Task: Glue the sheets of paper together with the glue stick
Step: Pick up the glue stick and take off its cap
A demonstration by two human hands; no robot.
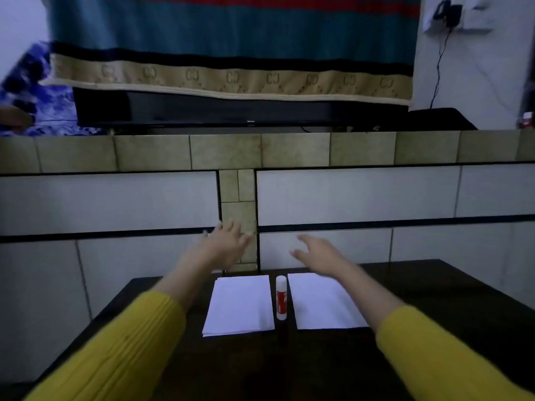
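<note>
Nearest the camera, two yellow sleeves (124,345) reach forward over a dark table (434,299). Take the glue stick (281,298) as the landmark: it lies flat on the table, lengthwise away from the viewer, white with a red label. Just to its left sits the left stack of paper (238,305), apparently more than one sheet judging by its layered near edge; just to its right lies the right sheet of paper (321,302), whose right side is partly covered by the forearm. Neither paper touches the stick. Beyond and left of the glue stick, the left hand (225,244) hangs in the air with fingers spread, holding nothing; beyond and right of it, the right hand (318,253) is likewise spread and empty, hovering past the far edge of the right sheet. Nothing appears glued yet, so this looks like the very start. The next move probably calls for one hand to come back to the stick, lift it and take off its cap. Both hands are motion-blurred. Behind the stick rises a tiled wall (347,195), and farther back a striped cloth (231,39).
</note>
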